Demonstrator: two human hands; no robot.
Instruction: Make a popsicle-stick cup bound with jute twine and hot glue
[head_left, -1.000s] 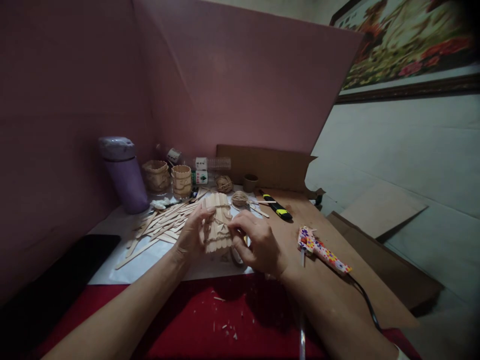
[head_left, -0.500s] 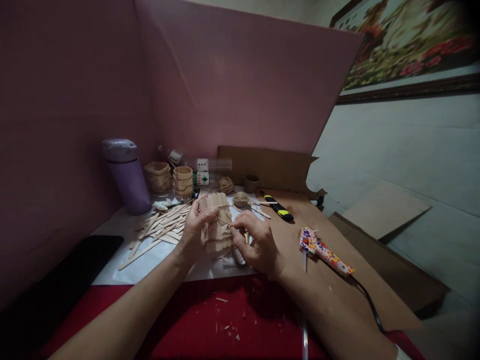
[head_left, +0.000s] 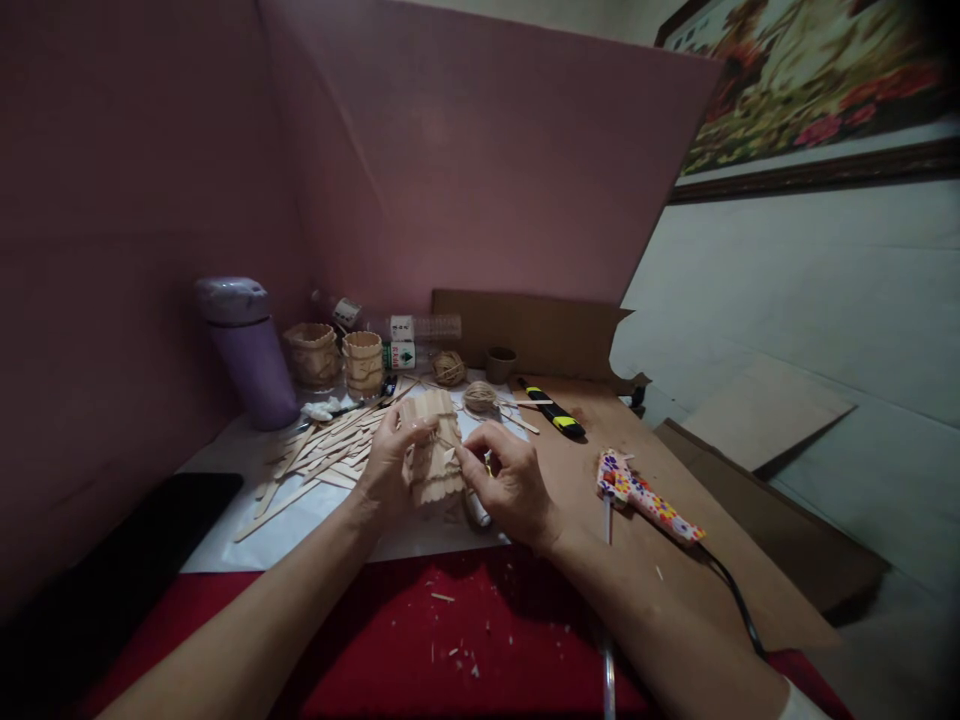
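Observation:
My left hand [head_left: 391, 452] is closed around the left side of a small wooden craft-stick cup [head_left: 435, 480], which lies tilted on its side. Strips of trim run across the cup, and a small pale pointed piece shows on its surface. At the cup's right side, my right hand [head_left: 510, 480] has thumb and forefinger pinched together near that piece. What the pinch holds is too small to make out. A white-ended object [head_left: 477, 508] lies partly hidden under the right hand. Left of the cup, loose craft sticks [head_left: 330, 450] spread over white paper [head_left: 217, 540].
Two finished-looking wooden cups [head_left: 364, 362], a purple bottle [head_left: 251, 360] and clear plastic bottles [head_left: 424, 328] stand or lie behind. Twine balls [head_left: 480, 398], a small brown pot [head_left: 501, 365], a utility knife [head_left: 553, 410] and a flowered glue gun [head_left: 649, 498] lie rightward. A dark phone-like slab [head_left: 187, 520] is left.
The view has shifted slightly. My right fingers have moved a little along the cup's right side, while my left hand keeps its hold.

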